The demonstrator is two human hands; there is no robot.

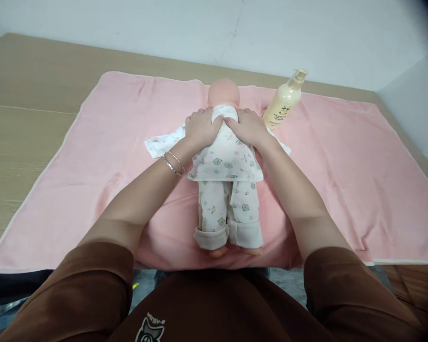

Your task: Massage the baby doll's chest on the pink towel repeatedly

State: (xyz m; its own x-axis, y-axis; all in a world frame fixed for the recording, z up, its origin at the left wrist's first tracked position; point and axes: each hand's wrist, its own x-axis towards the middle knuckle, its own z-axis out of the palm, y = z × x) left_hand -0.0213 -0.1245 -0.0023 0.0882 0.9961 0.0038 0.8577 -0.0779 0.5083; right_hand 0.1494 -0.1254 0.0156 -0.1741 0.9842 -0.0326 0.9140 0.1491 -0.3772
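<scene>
A baby doll [228, 159] in a white print top and matching trousers lies lengthwise before me. Its bald head [223, 92] points away and its feet toward me; no face shows. My left hand [202, 128] is closed over the doll's left-hand shoulder in the view, its thumb on the upper back. Over the other shoulder curls my right hand [248, 126], with its thumb almost meeting the left one below the collar. The fingertips are partly hidden over the shoulders. Loose sleeves spread out on both sides, and the trouser cuffs [211, 238] are rolled up.
A pink blanket [103, 142] with a pale edge covers much of the wooden table [32, 90]. Just beyond my right hand, a cream pump bottle [283, 102] leans to the right. The white wall [157, 28] runs along the table's far side.
</scene>
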